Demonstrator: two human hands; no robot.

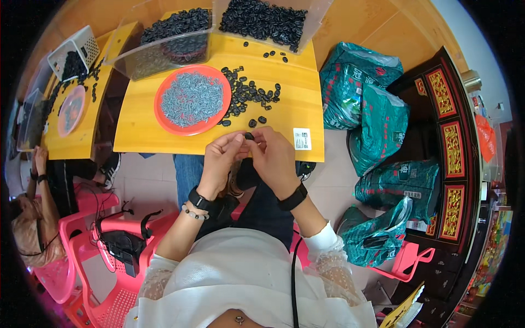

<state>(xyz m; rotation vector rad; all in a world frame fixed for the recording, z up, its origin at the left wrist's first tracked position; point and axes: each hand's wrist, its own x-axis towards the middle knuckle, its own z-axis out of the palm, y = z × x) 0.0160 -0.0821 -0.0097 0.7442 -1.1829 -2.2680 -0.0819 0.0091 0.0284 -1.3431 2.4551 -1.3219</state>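
Over the table's near edge, my two hands meet fingertip to fingertip. Pinched in my right hand [275,156] is a small black oval plastic piece [249,136]. My left hand [221,161] is closed in a pinch right against that piece; whatever its fingers hold is hidden. Just beyond them stands a round red plate [159,112] heaped with small grey metal screws [192,99]. Loose black oval pieces [249,95] lie scattered to the plate's right, with a couple close to my fingertips.
Two clear bins [164,46] [317,24] of black pieces sit at the yellow table's [139,128] far side. A white label [302,139] marks its near right corner. Green sacks [377,126] line the right. At left, another person's hands [41,158] are beside a second table [82,136].
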